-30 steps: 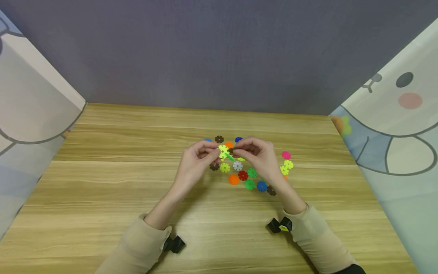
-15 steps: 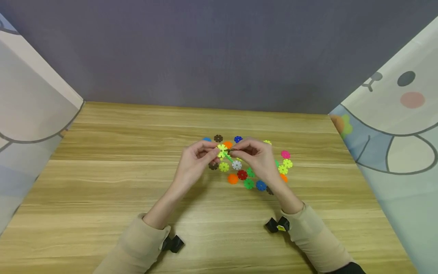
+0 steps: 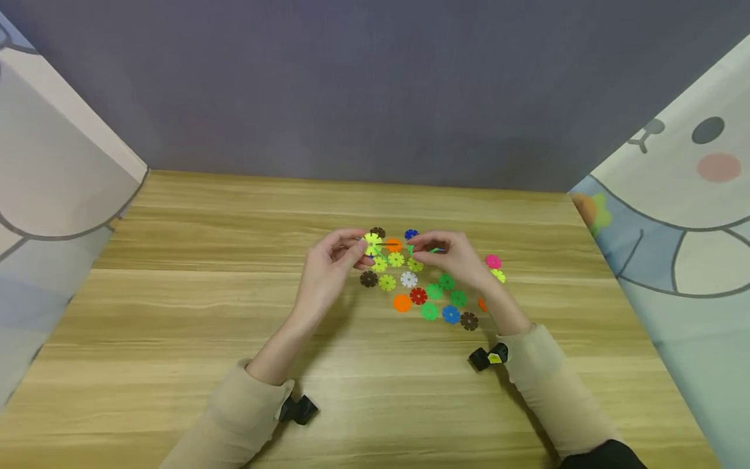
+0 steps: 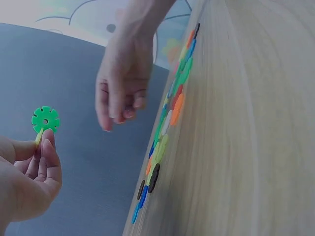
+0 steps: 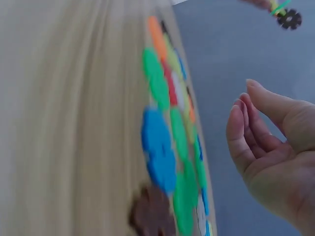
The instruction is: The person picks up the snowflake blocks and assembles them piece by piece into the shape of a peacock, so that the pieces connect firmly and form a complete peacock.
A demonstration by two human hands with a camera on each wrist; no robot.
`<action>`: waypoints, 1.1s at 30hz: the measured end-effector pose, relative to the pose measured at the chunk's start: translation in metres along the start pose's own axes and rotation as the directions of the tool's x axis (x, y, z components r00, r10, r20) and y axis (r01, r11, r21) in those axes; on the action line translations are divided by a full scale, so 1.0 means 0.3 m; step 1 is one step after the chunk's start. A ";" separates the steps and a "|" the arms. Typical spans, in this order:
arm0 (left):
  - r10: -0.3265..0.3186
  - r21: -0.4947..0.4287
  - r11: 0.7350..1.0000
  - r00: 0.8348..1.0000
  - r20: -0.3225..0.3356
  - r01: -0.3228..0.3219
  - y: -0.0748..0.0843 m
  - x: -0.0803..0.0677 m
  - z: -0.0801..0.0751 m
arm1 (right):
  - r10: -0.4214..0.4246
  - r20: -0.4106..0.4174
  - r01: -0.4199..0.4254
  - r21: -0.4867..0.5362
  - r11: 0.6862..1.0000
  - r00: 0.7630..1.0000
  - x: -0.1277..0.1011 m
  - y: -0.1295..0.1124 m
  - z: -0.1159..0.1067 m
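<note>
Between thumb and fingers, my left hand (image 3: 335, 264) pinches a yellow notched disc (image 3: 372, 244), held up over the table. Joined to it are a green notched disc (image 4: 45, 119), which shows face-on in the left wrist view, and a brown notched disc (image 5: 289, 19), seen at the top of the right wrist view. The brown one appears edge-on in the head view. My right hand (image 3: 450, 256) is just to the right, apart from the joined discs. Its fingers are loosely bent, with a gap to the thumb and nothing held.
Loose notched discs lie flat on the wooden table (image 3: 205, 312) below and between the hands, including a white disc (image 3: 409, 279), a red disc (image 3: 418, 296), a blue disc (image 3: 450, 314) and a pink disc (image 3: 493, 261). A grey panel (image 3: 351, 91) stands behind the table.
My right hand has let go of the brown disc and drawn away to the right. The brown disc stays joined to the yellow one, which my left hand has shifted slightly left and away from me.
</note>
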State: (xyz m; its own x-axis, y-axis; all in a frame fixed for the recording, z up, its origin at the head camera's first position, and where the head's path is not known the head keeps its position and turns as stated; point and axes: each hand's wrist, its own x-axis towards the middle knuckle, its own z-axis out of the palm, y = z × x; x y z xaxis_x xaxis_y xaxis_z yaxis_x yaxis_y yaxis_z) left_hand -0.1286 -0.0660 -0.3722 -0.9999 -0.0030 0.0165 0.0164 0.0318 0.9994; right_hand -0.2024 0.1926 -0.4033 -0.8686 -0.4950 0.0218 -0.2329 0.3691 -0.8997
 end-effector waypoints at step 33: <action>0.014 -0.032 0.999 0.999 0.030 -0.013 0.008 -0.001 0.007 | 0.109 0.153 -0.045 -0.374 0.926 0.982 0.071 0.065 -0.053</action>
State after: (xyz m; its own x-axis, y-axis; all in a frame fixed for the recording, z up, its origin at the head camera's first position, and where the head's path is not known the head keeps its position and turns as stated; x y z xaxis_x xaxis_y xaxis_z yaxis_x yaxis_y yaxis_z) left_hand -0.1282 -0.0638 -0.3699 -0.9992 0.0278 0.0292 0.0292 -0.0005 0.9996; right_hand -0.2324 0.2018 -0.4134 -0.8116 -0.5663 -0.1434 -0.3408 0.6583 -0.6712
